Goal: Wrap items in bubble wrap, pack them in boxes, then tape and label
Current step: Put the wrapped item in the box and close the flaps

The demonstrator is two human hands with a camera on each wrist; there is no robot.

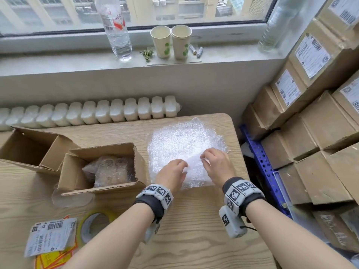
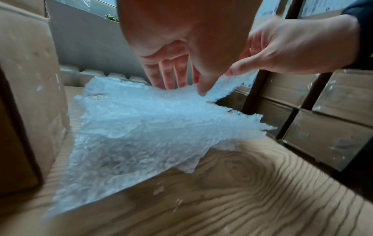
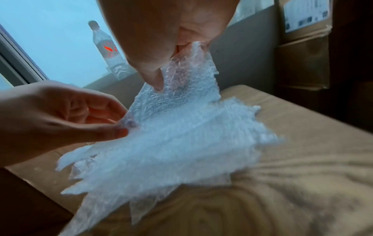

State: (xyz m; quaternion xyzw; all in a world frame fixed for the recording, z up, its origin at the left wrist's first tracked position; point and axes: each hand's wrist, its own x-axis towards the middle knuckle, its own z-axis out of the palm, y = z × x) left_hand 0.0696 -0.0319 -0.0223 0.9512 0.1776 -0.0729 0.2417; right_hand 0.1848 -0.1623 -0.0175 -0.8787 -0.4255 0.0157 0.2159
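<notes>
Both hands are working the bubble wrap at centre frame on the table: left hand and right hand are each pinching 1 raised sheet edge.

We are in a small packing room: labelled cardboard boxes stacked beside us, an open carton, a tape roll and shipping labels on our wooden counter.
</notes>
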